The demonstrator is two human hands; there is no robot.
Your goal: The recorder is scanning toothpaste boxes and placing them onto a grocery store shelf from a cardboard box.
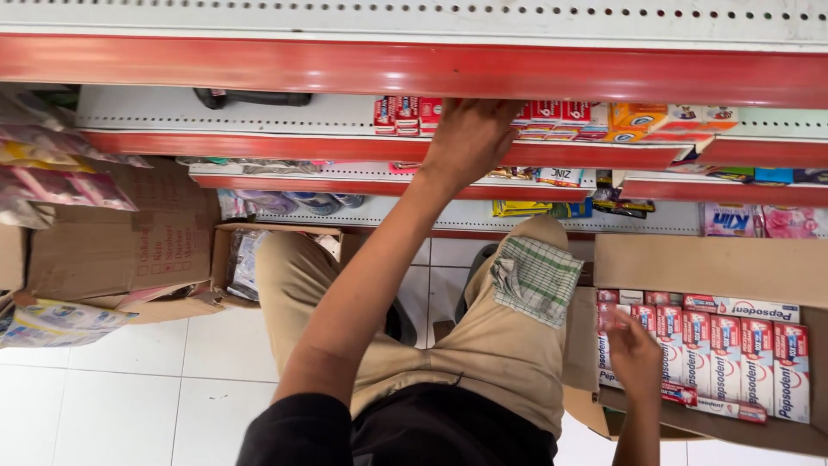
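Note:
My left hand (pixel 470 138) reaches up to the second red-edged shelf (pixel 259 145), its fingers hidden among small red and white toothpaste boxes (pixel 404 114) that stand in a row there. Whether it grips one is not visible. My right hand (pixel 634 354) is low on the right, in an open cardboard carton (pixel 707 263) packed with upright red and white toothpaste boxes (pixel 733 362). Its fingers curl round a box at the carton's left end. I am crouched, with tan trousers and a green checked cloth (pixel 536 278) on my right knee.
Lower shelves hold yellow, pink and blue packets (pixel 759 220). At the left stands an open brown carton (pixel 121 246) with plastic-wrapped goods, and more packets (pixel 52 164) hang above it. A smaller box (pixel 237 259) sits by my left knee. The floor is white tile (pixel 129 380).

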